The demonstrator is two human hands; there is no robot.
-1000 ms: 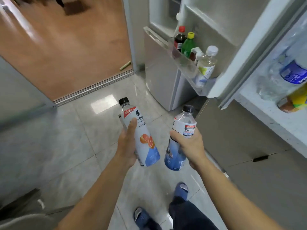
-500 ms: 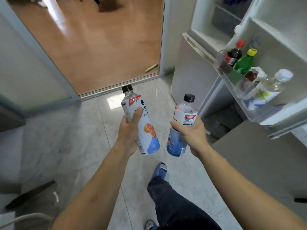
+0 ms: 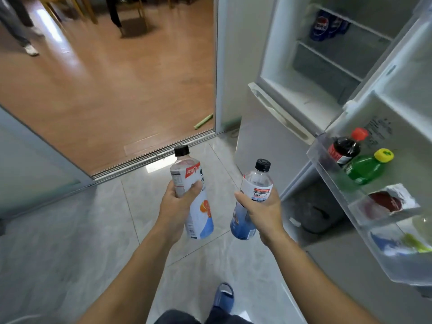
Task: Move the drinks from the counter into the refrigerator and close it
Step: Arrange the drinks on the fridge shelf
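My left hand [image 3: 177,202] grips a white drink bottle [image 3: 201,220] with an orange picture and a black cap. My right hand [image 3: 261,210] grips a clear bottle [image 3: 257,183] with a blue bottom and a black cap. Both bottles are upright over the tiled floor, in front of the open refrigerator [image 3: 304,73]. Its open door [image 3: 397,94] is at the right, and the door shelf [image 3: 339,190] holds a dark soda bottle [image 3: 344,148], a green bottle [image 3: 364,170] and a packet. Blue cans [image 3: 323,25] sit on an upper shelf inside.
A doorway [image 3: 163,146] straight ahead leads onto a wooden floor, where another person's legs [image 3: 21,31] and chair legs show. The closed lower refrigerator door [image 3: 261,141] stands ahead at the right. A dark bin [image 3: 318,216] sits below the door shelf. A grey counter front [image 3: 350,288] is at the lower right.
The view has swung so the refrigerator's inside and door shelf come closer and more to the centre-right. Both hands keep their bottles and stay in front of me.
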